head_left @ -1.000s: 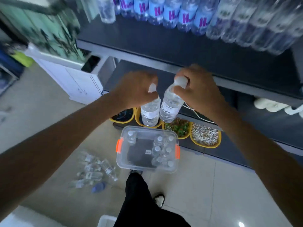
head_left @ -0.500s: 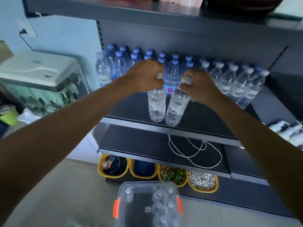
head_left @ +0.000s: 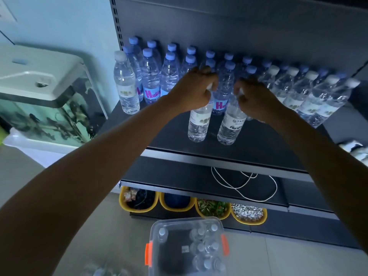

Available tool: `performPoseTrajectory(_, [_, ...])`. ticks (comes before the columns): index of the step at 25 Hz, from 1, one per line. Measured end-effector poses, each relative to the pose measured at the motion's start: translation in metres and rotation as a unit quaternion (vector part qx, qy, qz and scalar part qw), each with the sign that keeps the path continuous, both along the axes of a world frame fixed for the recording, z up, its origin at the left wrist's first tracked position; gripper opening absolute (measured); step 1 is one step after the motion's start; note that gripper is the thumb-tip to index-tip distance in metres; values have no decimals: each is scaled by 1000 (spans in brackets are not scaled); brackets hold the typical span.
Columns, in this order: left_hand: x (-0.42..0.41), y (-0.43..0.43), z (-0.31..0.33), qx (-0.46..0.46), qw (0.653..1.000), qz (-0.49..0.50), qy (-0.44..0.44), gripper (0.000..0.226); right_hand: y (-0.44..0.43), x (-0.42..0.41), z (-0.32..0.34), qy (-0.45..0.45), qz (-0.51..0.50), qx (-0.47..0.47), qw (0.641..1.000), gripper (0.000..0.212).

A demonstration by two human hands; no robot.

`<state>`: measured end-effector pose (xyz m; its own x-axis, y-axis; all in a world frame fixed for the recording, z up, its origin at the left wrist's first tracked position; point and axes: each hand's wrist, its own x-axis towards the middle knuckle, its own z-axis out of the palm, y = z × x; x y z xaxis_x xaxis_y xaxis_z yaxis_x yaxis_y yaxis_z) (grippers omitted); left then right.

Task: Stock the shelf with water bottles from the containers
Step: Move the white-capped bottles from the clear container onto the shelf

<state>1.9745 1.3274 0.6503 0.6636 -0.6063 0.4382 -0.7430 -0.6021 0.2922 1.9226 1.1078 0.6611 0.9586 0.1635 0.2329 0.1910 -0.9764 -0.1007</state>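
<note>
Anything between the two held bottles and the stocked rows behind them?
Nothing visible. Left hand and right hand hold the left bottle and right bottle over bare shelf; blue-capped row close behind, partly hidden.

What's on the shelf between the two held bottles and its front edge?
Bare shelf in head view, ahead of left bottle and right bottle.
</note>
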Motion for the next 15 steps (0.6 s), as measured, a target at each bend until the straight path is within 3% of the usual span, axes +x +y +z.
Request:
performPoseTrajectory(3, [-6, -1, -14, -105, 993, -39, 44, 21, -6, -6, -6, -8, 8, 35, 999, 16])
performPoseTrajectory(6, [-10, -5, -28, -199, 975, -55, 85, 27, -11, -10, -13, -35, 40, 82, 995, 25])
performPoseTrajectory(10, [-22, -6, -63, -381, 890, -49, 247, 84, -11, -11, -8, 34, 95, 176, 979, 58])
performPoseTrajectory(12, [-32, -1, -105, -377, 886, 12, 270, 104, -10, -9, -10, 63, 82, 204, 973, 54])
performPoseTrajectory(15, [-45, 7, -155, -284, 908, 153, 269, 96, -2, 2, -16, 47, -8, 300, 953, 45])
